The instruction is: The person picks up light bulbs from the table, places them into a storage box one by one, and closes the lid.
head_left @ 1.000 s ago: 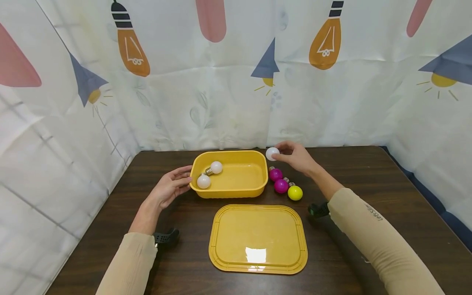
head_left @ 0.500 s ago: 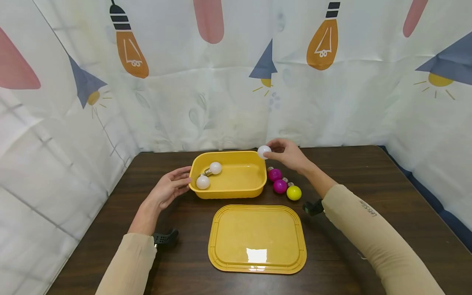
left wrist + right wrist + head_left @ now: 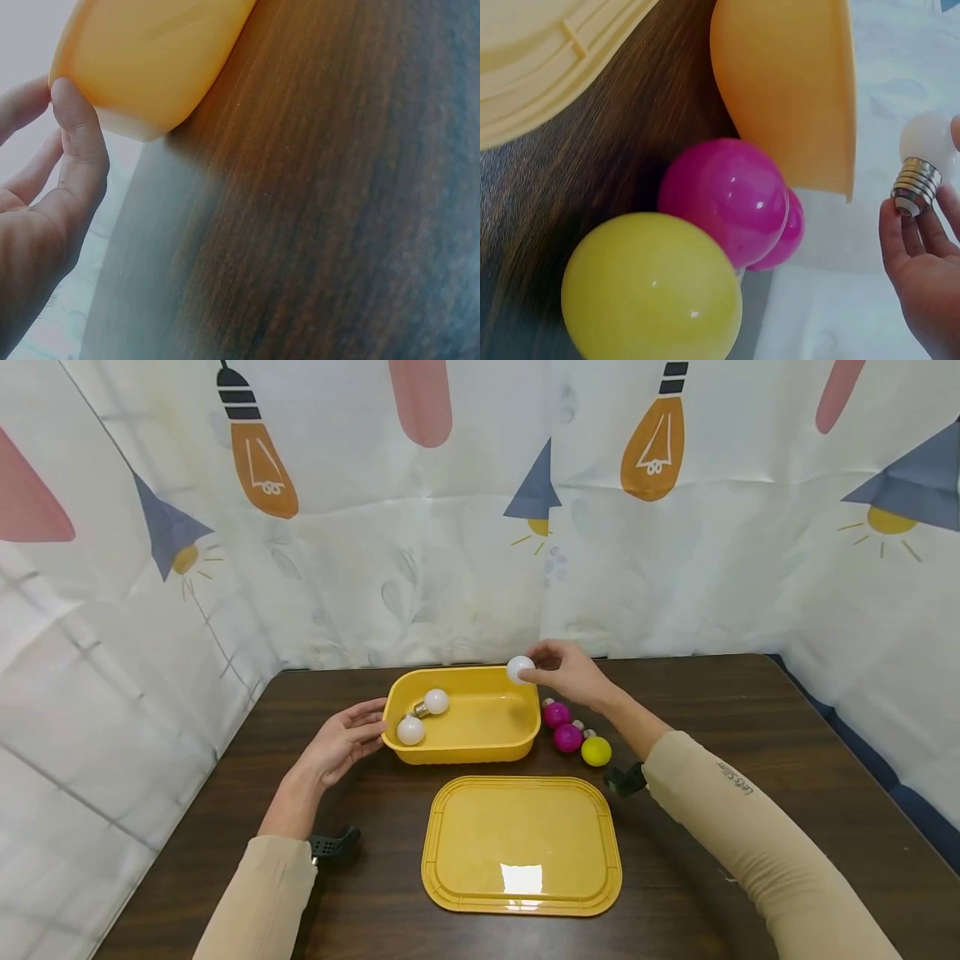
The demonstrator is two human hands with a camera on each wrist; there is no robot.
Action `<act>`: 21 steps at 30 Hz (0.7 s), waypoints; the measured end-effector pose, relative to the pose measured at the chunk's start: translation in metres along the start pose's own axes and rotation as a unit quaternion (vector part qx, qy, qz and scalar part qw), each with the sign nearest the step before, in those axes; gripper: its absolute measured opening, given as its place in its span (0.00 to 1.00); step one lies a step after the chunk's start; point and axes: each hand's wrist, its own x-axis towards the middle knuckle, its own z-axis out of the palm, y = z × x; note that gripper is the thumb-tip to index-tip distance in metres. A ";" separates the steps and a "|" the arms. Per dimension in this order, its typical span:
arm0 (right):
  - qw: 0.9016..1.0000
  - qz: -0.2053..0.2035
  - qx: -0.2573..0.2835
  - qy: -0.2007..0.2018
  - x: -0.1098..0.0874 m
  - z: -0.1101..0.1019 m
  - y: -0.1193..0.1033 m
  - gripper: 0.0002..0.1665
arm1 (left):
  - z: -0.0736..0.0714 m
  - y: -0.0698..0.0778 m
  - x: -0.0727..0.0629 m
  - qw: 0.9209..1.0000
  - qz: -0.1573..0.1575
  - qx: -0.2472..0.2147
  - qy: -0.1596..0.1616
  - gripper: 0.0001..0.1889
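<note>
My right hand (image 3: 568, 675) pinches a white light bulb (image 3: 521, 670) by its round end and base, above the right back corner of a yellow plastic container (image 3: 461, 754). The bulb's metal screw base (image 3: 916, 182) shows in the right wrist view. Two more white bulbs, one in front (image 3: 410, 731) and one behind (image 3: 437, 701), lie in the container's left end. My left hand (image 3: 345, 742) rests its thumb and fingers against that end's outer rim, with no fingertips visible inside. In the left wrist view the thumb (image 3: 79, 127) touches the container wall.
Right of the container, two magenta bulbs, one behind (image 3: 557, 715) and one in front (image 3: 567, 738), lie beside a yellow bulb (image 3: 596, 752). A yellow lid (image 3: 522, 843) lies flat in front on the dark wooden table (image 3: 375, 877). A printed curtain (image 3: 465, 568) hangs behind.
My right hand has moved left with the white bulb, from beside the container to over its right back corner. The left hand stays at the container's left end.
</note>
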 end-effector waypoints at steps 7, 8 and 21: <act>1.000 0.001 -0.004 -0.003 0.000 0.008 -0.007 0.22 | -0.001 0.001 -0.001 1.000 0.001 -0.002 -0.005 0.36; 1.000 0.000 0.000 -0.003 0.000 0.010 -0.007 0.22 | 0.000 0.001 -0.001 1.000 0.001 -0.001 -0.005 0.36; 1.000 -0.007 0.010 -0.006 0.001 0.036 -0.012 0.21 | 0.000 -0.001 0.001 1.000 -0.001 -0.004 0.001 0.32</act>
